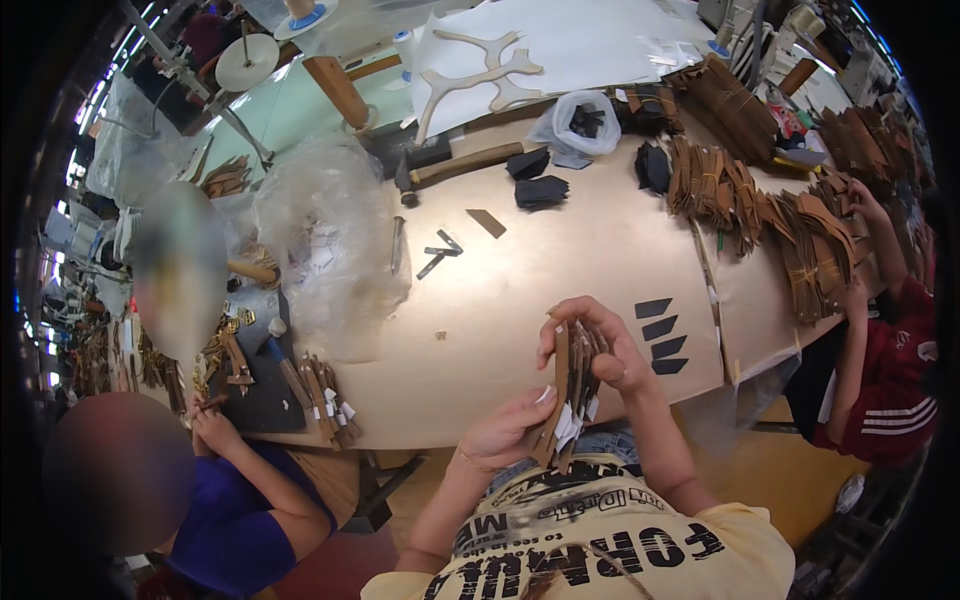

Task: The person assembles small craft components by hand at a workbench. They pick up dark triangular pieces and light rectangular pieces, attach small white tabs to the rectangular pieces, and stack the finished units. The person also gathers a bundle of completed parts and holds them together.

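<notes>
Both of my hands are closed around a bundle of brown leather strips [566, 385] with white paper tags, held upright at the table's front edge. My left hand [500, 428] grips its lower left side, thumb against the strips. Over the top and right side curl the fingers of my right hand [612, 345]. Just right of that hand, several dark slanted pieces [660, 328] lie in a column on the tan tabletop [480, 350]. Beyond my hands are small dark metal-like bars [437, 255] and one brown slanted piece [487, 222].
A hammer [465, 167] lies at the back near stacks of black pieces [541, 192] and a white plastic bag [578, 128]. Clear plastic sheeting [330, 250] covers the left side. Tied brown leather bundles [715, 195] line the right, where a co-worker's hands reach in. Another co-worker sits left.
</notes>
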`<action>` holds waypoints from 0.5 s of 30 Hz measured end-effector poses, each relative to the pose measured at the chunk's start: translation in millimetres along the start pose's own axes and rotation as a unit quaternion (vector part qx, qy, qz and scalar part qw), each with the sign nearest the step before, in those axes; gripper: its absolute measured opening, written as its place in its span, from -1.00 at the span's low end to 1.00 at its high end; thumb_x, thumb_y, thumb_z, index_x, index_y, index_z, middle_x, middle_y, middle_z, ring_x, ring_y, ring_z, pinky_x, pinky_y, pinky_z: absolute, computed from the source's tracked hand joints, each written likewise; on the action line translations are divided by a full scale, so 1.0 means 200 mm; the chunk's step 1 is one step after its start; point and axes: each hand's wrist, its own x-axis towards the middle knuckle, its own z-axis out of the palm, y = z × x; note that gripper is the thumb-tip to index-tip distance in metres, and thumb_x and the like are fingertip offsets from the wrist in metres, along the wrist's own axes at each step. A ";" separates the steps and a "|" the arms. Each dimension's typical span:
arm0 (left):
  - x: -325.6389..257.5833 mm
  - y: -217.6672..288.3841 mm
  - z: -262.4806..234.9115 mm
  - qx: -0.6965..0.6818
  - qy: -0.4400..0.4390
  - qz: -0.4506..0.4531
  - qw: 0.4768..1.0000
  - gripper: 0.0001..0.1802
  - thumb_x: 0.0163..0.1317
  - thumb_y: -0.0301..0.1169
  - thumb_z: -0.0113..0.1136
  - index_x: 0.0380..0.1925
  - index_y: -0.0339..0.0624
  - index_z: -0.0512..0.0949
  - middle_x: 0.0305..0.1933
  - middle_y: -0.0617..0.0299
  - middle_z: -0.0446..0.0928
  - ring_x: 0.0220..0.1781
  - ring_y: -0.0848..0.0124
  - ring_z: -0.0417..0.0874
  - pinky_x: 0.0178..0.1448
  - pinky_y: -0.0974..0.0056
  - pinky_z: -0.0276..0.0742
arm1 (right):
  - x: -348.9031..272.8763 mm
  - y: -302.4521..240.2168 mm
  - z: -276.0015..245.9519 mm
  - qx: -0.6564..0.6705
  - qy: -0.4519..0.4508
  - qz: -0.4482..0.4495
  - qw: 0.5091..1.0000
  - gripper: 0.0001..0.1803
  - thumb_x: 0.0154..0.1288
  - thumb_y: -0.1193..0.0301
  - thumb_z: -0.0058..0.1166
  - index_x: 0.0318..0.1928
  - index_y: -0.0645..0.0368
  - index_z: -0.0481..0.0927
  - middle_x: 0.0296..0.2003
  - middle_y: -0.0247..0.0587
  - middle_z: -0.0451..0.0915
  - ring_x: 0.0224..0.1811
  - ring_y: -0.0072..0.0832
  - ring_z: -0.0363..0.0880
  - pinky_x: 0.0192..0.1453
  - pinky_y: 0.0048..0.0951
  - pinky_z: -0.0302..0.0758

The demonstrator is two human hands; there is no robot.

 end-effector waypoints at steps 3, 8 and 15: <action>-0.01 0.00 0.00 -0.061 -0.021 0.006 0.998 -0.40 0.52 -0.10 -0.07 0.32 -0.37 0.24 0.18 -0.12 0.47 0.21 0.10 0.57 0.30 0.05 0.53 | -0.02 0.00 0.00 -0.054 0.030 0.041 0.997 -0.60 0.23 0.41 0.34 0.03 0.21 0.49 -0.18 -0.21 0.56 -0.16 -0.43 0.63 0.06 -0.32 0.61; -0.02 -0.03 0.00 -0.084 -0.033 0.030 0.995 -0.42 0.54 -0.08 -0.11 0.34 -0.31 0.23 0.19 -0.11 0.46 0.17 0.10 0.60 0.17 0.09 0.64 | 0.00 -0.01 -0.03 -0.126 -0.015 0.041 0.991 -0.75 0.23 0.47 0.32 -0.13 0.25 0.57 -0.18 -0.23 0.60 -0.05 -0.44 0.65 0.08 -0.40 0.57; -0.01 -0.05 -0.02 -0.078 0.021 0.015 0.997 -0.57 0.57 -0.16 -0.10 0.16 -0.30 0.43 0.02 0.16 0.60 0.00 0.45 0.63 0.14 0.33 0.56 | 0.01 -0.05 -0.07 -0.159 -0.060 0.092 0.981 -0.36 0.30 0.11 0.29 0.24 0.25 0.49 -0.12 -0.18 0.61 -0.04 -0.46 0.60 0.10 -0.41 0.55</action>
